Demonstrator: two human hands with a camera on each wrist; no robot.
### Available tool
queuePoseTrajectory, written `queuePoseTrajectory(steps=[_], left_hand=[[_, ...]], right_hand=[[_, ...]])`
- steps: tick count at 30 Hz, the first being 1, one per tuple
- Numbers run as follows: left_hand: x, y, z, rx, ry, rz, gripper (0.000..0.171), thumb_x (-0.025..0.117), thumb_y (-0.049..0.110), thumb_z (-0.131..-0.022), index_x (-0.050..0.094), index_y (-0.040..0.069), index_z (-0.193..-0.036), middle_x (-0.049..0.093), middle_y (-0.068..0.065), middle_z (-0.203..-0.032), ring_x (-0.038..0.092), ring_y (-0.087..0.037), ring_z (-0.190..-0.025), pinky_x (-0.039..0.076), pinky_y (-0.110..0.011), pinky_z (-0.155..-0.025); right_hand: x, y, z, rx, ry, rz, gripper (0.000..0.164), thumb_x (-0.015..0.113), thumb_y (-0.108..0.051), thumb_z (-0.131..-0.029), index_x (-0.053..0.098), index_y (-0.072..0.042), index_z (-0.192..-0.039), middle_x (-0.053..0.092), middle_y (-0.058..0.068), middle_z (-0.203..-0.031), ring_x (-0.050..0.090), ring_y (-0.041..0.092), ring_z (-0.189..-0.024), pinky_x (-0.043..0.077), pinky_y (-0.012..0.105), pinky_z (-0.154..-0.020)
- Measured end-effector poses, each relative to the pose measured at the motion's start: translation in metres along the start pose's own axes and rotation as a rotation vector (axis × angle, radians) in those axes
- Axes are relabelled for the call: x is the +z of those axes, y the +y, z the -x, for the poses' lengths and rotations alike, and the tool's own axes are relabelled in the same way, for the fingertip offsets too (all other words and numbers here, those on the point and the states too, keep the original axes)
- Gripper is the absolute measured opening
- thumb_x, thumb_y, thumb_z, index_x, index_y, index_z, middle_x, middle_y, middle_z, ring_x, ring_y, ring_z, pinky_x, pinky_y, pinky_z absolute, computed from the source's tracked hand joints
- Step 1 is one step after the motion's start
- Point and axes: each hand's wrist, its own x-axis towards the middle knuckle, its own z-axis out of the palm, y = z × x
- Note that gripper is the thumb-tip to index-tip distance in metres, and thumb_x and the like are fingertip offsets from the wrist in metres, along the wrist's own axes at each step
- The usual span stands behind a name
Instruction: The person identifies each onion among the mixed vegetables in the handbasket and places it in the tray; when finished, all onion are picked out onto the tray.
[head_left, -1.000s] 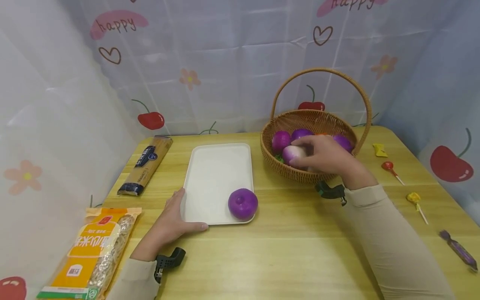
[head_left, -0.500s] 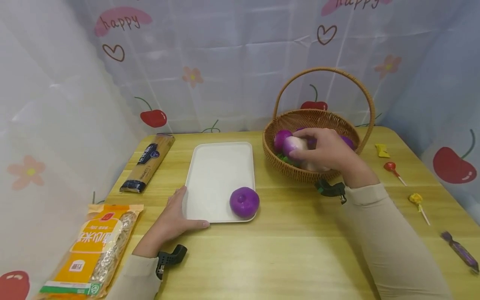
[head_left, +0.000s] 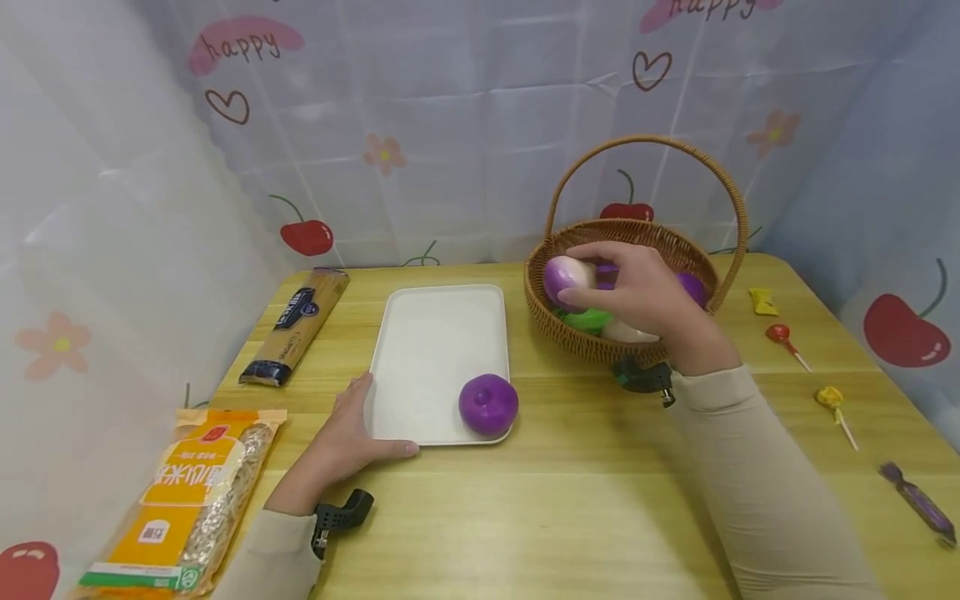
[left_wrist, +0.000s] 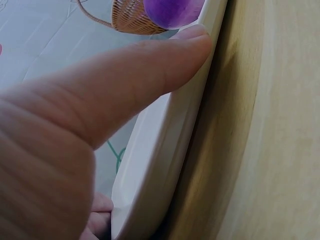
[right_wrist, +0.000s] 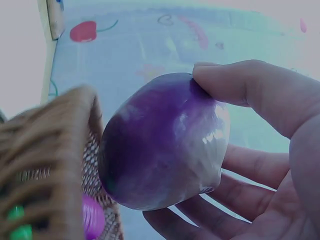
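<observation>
A purple-and-white turnip point(head_left: 558, 280) is held between the thumb and fingers of my right hand point(head_left: 645, 292), over the left side of the wicker basket point(head_left: 567, 343). Up close in the right wrist view, the turnip point(right_wrist: 160, 145) is glossy, with the thumb on its top and fingers behind and below. My left hand point(head_left: 341, 450) rests at the near left corner of a white tray point(head_left: 438, 350), its thumb extended along the front rim and its fingers along the left side. A round purple vegetable point(head_left: 489, 406) sits in the tray's near right corner.
More purple vegetables point(head_left: 691, 287), a green item point(head_left: 588, 322) and a whitish one point(head_left: 628, 332) lie in the basket. A spaghetti pack point(head_left: 295, 327) and an orange noodle bag point(head_left: 176, 504) lie left. Several sweets, including a red lollipop point(head_left: 780, 333), line the right.
My right hand has lifted the turnip from among the basket's vegetables and shifted it left, revealing more of the green and whitish items. The left hand and tray have stayed in place.
</observation>
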Motion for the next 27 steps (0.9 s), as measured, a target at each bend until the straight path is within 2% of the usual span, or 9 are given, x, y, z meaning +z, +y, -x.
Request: queuePoseTrajectory(steps=[8, 12, 17, 20, 24, 27], left_hand=[[0.000, 0.001, 0.000, 0.000, -0.003, -0.012, 0.145, 0.093, 0.059, -0.072, 0.003, -0.003, -0.167, 0.004, -0.029, -0.171, -0.002, -0.050, -0.155, 0.008, -0.068, -0.120], [0.000, 0.001, 0.000, -0.003, -0.002, -0.010, 0.145, 0.094, 0.058, -0.072, 0.003, -0.003, -0.167, 0.004, -0.029, -0.171, -0.002, -0.049, -0.156, 0.008, -0.067, -0.121], [0.000, 0.000, 0.000, -0.001, -0.003, -0.009, 0.145, 0.094, 0.058, -0.072, 0.003, -0.002, -0.167, 0.003, -0.028, -0.171, -0.002, -0.048, -0.156, 0.008, -0.066, -0.121], [0.000, 0.001, 0.000, -0.002, -0.003, -0.007, 0.145, 0.094, 0.058, -0.071, 0.003, -0.002, -0.167, 0.004, -0.028, -0.171, -0.002, -0.048, -0.156, 0.008, -0.066, -0.121], [0.000, 0.001, 0.000, -0.007, 0.000, -0.006, 0.145, 0.094, 0.058, -0.071, 0.003, -0.002, -0.167, 0.004, -0.028, -0.172, -0.002, -0.046, -0.156, 0.008, -0.066, -0.122], [-0.001, 0.001, 0.000, -0.011, -0.003, -0.010, 0.145, 0.094, 0.059, -0.071, 0.002, -0.002, -0.167, 0.003, -0.028, -0.172, -0.002, -0.047, -0.156, 0.008, -0.066, -0.121]], right_hand=[[0.017, -0.014, -0.007, -0.034, -0.042, -0.076, 0.057, 0.090, -0.026, -0.088, 0.069, -0.008, -0.137, 0.065, 0.010, -0.132, 0.066, 0.029, -0.112, 0.057, 0.047, -0.095], [0.030, -0.022, -0.012, -0.108, -0.058, -0.098, 0.057, 0.092, -0.026, -0.085, 0.071, -0.007, -0.134, 0.066, 0.009, -0.130, 0.067, 0.030, -0.113, 0.057, 0.048, -0.095], [0.047, -0.032, -0.017, -0.217, -0.089, -0.104, 0.052, 0.093, -0.026, -0.084, 0.073, -0.009, -0.130, 0.070, 0.003, -0.122, 0.067, 0.024, -0.106, 0.058, 0.044, -0.090], [0.059, -0.036, -0.021, -0.256, -0.123, -0.100, 0.052, 0.092, -0.026, -0.084, 0.073, -0.009, -0.130, 0.071, 0.001, -0.122, 0.065, 0.020, -0.109, 0.056, 0.042, -0.093], [0.077, -0.036, -0.025, -0.263, -0.175, -0.092, 0.051, 0.092, -0.026, -0.085, 0.073, -0.008, -0.129, 0.071, -0.002, -0.124, 0.062, 0.016, -0.116, 0.054, 0.039, -0.101], [0.089, -0.034, -0.026, -0.254, -0.212, -0.075, 0.051, 0.091, -0.027, -0.085, 0.073, -0.008, -0.128, 0.071, -0.001, -0.124, 0.062, 0.016, -0.115, 0.055, 0.040, -0.100]])
